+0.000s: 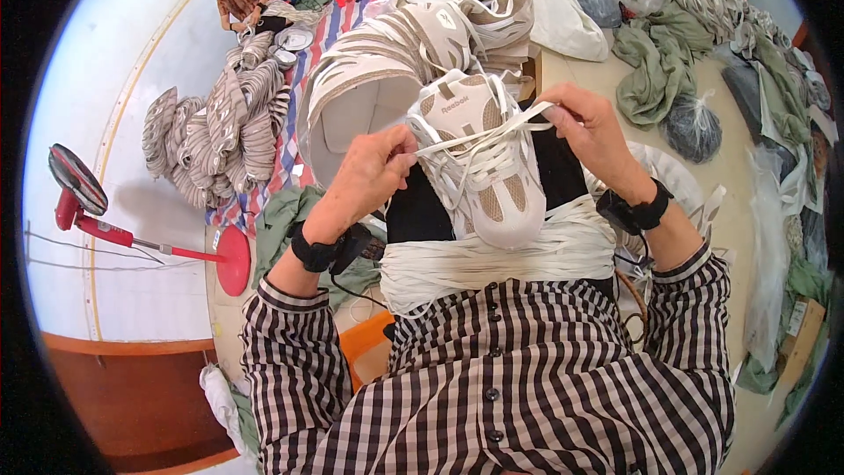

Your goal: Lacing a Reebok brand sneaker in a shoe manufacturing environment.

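Note:
A cream shoe upper (pixel 501 215) with beige mesh panels lies on my lap, its toe toward me. White shoelace (pixel 529 115) runs through its eyelets and crosses loosely over the tongue. My left hand (pixel 374 167) pinches one stretch of lace at the upper's left side. On the right, raised a little higher, my right hand (pixel 593 132) pinches another stretch between thumb and fingers and draws it out sideways. Across my lap, just below the toe, lies a thick bundle of white laces (pixel 497 251).
A curved stack of nested shoe uppers (pixel 369 62) stands just beyond my hands. Heaps of uppers (pixel 233 123) lie at the far left, near a seated person (pixel 246 0). A red fan (pixel 105 229) is at left. Green cloth (pixel 664 62) and plastic bags (pixel 692 127) lie right.

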Available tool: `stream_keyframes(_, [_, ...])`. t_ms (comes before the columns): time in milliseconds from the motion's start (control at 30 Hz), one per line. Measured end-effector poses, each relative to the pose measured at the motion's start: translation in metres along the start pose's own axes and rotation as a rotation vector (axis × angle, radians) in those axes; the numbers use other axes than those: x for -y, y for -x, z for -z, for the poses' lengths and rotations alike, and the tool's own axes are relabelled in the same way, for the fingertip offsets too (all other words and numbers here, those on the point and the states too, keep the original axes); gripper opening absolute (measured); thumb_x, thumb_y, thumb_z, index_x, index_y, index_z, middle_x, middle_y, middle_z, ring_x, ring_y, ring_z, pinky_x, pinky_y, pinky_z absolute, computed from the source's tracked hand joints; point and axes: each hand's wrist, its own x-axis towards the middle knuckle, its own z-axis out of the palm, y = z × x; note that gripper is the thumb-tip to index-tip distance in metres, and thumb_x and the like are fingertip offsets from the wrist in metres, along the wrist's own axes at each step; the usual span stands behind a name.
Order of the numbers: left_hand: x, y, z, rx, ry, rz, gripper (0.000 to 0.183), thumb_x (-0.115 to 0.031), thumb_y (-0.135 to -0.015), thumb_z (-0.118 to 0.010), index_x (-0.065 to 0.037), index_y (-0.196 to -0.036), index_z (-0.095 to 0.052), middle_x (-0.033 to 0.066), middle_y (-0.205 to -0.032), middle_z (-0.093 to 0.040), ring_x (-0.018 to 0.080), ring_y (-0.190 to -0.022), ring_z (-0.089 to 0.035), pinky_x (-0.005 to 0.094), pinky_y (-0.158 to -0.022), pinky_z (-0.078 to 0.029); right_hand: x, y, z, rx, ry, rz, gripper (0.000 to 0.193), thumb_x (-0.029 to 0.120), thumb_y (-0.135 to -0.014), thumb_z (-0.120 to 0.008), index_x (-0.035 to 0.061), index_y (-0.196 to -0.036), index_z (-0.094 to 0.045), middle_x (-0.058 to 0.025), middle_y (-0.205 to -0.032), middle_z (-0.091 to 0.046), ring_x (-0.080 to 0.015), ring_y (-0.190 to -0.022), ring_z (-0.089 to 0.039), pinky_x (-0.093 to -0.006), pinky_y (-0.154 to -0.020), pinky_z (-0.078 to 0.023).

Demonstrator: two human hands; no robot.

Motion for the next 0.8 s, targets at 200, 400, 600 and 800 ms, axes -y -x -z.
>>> stream_keyframes(200, [0.001,-0.001,0.003,0.016,0.017,-0.028,0.004,0.000,-0.086,-0.054,0.000,-0.082,-0.052,0.0026,-0.064,-0.055,0.0093,-0.057,-0.055,0.0246,-0.055,-0.046,0.010,-0.006,-0.006,-0.159,-0.182,-0.111,0.014,0.006,-0.090,-0.059,-0.0006,-0.099,-0.065,-0.0014,-0.078,-0.063,-0.0088,-0.067,-0.053,-0.0221,-0.061,-0.044])
stream_keyframes(400, [0.006,0.004,0.007,0.032,-0.020,-0.002,0.002,0.000,-0.085,-0.055,0.001,-0.083,-0.054,0.0031,-0.062,-0.055,0.0095,-0.056,-0.053,0.0249,-0.053,-0.045,0.013,-0.006,-0.007,-0.073,-0.628,-0.303,0.017,0.015,-0.093,-0.056,0.0021,-0.093,-0.067,0.0021,-0.076,-0.060,-0.0065,-0.066,-0.052,-0.0209,-0.061,-0.044])
stream_keyframes(600, [0.024,0.023,0.019,-0.057,-0.212,-0.061,0.002,0.001,-0.083,-0.056,0.001,-0.082,-0.054,0.0047,-0.060,-0.053,0.0101,-0.053,-0.051,0.0261,-0.051,-0.042,-0.001,-0.001,-0.008,0.158,-0.781,-0.424,0.027,0.027,-0.095,-0.056,0.0067,-0.079,-0.063,0.0038,-0.070,-0.054,-0.0064,-0.065,-0.048,-0.0214,-0.064,-0.041])
stream_keyframes(800, [0.052,0.057,0.044,-0.169,-0.346,-0.052,0.002,0.000,-0.083,-0.055,0.000,-0.082,-0.053,0.0054,-0.056,-0.050,0.0123,-0.052,-0.049,0.0273,-0.050,-0.041,-0.005,0.003,-0.026,0.163,-0.778,-0.493,0.027,0.029,-0.095,-0.055,0.0062,-0.081,-0.062,0.0022,-0.077,-0.053,-0.0073,-0.068,-0.049,-0.0225,-0.065,-0.041])
